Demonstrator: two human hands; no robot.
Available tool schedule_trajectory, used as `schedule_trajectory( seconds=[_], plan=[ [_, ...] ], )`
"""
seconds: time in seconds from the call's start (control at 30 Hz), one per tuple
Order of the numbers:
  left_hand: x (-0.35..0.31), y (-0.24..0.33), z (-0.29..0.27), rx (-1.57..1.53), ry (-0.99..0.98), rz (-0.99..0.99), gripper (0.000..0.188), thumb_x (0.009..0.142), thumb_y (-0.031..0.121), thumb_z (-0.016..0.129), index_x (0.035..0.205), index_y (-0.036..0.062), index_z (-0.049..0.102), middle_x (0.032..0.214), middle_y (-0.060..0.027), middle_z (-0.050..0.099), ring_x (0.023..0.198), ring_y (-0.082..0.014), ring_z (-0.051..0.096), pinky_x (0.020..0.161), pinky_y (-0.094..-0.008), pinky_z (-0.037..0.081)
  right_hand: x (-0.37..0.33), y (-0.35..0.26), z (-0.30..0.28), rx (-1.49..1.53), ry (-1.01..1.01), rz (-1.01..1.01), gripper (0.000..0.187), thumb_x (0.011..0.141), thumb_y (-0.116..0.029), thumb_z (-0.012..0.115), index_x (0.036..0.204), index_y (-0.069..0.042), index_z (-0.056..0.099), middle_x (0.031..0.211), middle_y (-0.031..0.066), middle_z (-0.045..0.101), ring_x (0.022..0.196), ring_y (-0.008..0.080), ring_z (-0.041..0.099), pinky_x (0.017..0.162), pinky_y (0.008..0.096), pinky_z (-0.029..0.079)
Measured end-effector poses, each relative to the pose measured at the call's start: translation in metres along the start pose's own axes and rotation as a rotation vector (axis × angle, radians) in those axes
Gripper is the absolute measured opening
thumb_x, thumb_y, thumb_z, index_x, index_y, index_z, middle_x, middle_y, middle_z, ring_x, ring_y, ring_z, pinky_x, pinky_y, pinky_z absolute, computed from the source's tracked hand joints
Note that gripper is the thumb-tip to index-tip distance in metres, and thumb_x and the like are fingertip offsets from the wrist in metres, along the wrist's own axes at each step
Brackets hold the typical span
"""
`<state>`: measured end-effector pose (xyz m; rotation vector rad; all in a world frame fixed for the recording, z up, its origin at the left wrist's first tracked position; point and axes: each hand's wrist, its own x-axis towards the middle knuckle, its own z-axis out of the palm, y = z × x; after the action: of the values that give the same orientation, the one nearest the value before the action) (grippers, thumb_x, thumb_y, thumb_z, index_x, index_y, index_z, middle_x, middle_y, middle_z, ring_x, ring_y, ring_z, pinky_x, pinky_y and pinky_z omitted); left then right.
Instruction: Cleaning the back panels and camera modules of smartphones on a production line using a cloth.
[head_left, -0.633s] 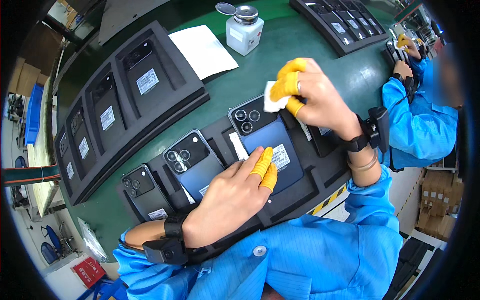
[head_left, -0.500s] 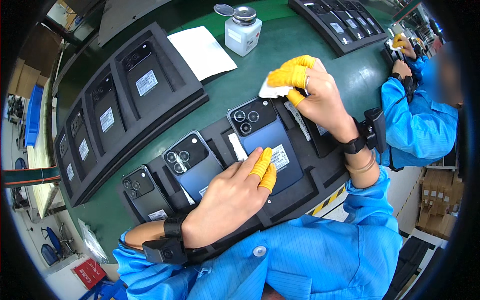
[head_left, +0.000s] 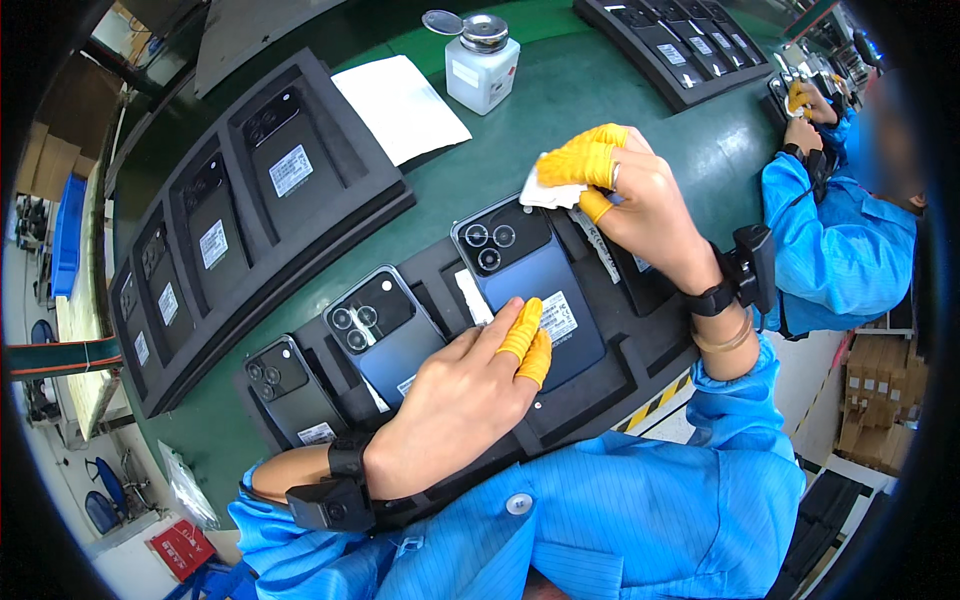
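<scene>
A blue smartphone lies back up in a black foam tray, its dark camera block at the far end. My left hand rests on it with fingers stretched out, yellow finger cots on two of them, beside the white label. In my right hand, yellow-cotted fingers pinch a folded white wiping cloth against the phone's far right corner. Left of it in the same tray lie another blue phone and a dark grey phone. A further dark phone is partly hidden under my right wrist.
A second foam tray with several dark phones stands at the left. Behind are a white sheet and a white pump bottle with its lid up. Another tray lies far right, near a co-worker in a blue sleeve.
My right hand has shifted slightly downward with the cloth, which now meets the phone's corner. My left hand stays in place on the phone.
</scene>
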<state>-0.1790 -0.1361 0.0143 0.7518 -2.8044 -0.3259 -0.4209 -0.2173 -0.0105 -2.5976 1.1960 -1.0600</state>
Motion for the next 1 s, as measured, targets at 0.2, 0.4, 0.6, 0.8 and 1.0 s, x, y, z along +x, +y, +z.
schedule_trajectory(
  seconds=[0.2,0.4,0.6,0.8,1.0],
  plan=[
    [0.0,0.0,-0.002,-0.013,-0.003,-0.001,0.038,0.077,0.01,0.065,0.113,-0.0013,0.064,0.124,-0.0174,0.061,0.121,-0.0284,0.057,0.086,-0.0341,0.056,0.002,-0.018,0.008,0.098,-0.182,-0.104,0.017,0.067,-0.003,0.069,0.084,-0.006,0.072,0.079,0.0096,0.067,0.083,0.0269,0.061,0.083,0.0381,0.045],
    [0.0,0.0,-0.002,-0.008,-0.014,0.003,0.037,0.077,0.01,0.065,0.112,-0.0016,0.064,0.123,-0.0176,0.061,0.121,-0.0286,0.057,0.086,-0.0347,0.056,0.005,-0.02,-0.02,0.203,-0.287,0.049,0.015,0.069,-0.001,0.066,0.08,-0.007,0.073,0.082,0.0094,0.069,0.085,0.0261,0.062,0.084,0.0361,0.045],
    [0.001,0.0,0.0,-0.006,0.006,0.007,0.035,0.077,0.01,0.065,0.11,-0.002,0.065,0.122,-0.0178,0.062,0.119,-0.0291,0.058,0.085,-0.0345,0.056,0.001,-0.003,-0.01,0.167,0.079,0.132,0.022,0.07,0.004,0.067,0.088,-0.007,0.073,0.085,0.0069,0.071,0.082,0.028,0.064,0.081,0.0356,0.047],
    [0.002,0.0,-0.003,-0.01,-0.022,-0.006,0.035,0.078,0.011,0.065,0.111,-0.0011,0.065,0.122,-0.0175,0.061,0.119,-0.0288,0.058,0.086,-0.0335,0.056,0.001,-0.015,0.008,0.101,-0.163,-0.08,0.029,0.065,0.006,0.07,0.09,-0.008,0.072,0.087,0.0051,0.069,0.089,0.0275,0.063,0.083,0.0377,0.048],
    [0.001,-0.001,-0.002,0.003,-0.023,0.01,0.035,0.079,0.011,0.064,0.112,-0.001,0.064,0.122,-0.0162,0.062,0.119,-0.0284,0.058,0.086,-0.0337,0.056,0.0,-0.004,-0.005,0.035,-0.105,-0.008,0.021,0.065,0.004,0.067,0.084,-0.006,0.07,0.08,0.0069,0.067,0.082,0.0272,0.061,0.078,0.0373,0.047]
  ],
)
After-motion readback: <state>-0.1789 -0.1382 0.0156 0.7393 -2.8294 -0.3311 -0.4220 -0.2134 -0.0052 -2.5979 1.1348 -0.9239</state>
